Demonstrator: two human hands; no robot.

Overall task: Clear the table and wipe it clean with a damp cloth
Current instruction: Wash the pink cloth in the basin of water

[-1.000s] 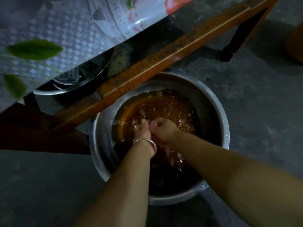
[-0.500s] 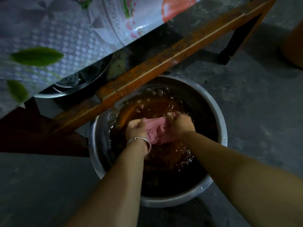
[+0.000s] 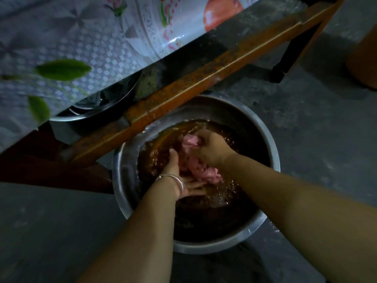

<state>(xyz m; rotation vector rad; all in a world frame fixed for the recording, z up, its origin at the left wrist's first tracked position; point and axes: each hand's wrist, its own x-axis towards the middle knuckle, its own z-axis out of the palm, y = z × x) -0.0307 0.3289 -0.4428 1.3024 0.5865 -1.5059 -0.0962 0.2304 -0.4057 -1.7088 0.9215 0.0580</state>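
A wet pink cloth (image 3: 195, 166) hangs over the brown water in a steel basin (image 3: 122, 180) that stands on the floor. My right hand (image 3: 212, 149) grips the top of the cloth and holds it up. Under the cloth lies my left hand (image 3: 183, 180), a silver bangle on its wrist, palm up with fingers spread, touching the cloth's lower end. The table (image 3: 91, 48), covered with a flowered plastic sheet, fills the upper left.
A rusty orange table rail (image 3: 204, 78) runs diagonally just above the basin. A second steel bowl (image 3: 91, 111) sits under the table. Dark table leg (image 3: 285, 66) at the upper right, with a brown object (image 3: 363, 56) at the right edge. Grey concrete floor all around.
The cloth came up out of the water. My right hand lifted its upper end toward the far side, and my left hand opened and dropped beneath it.
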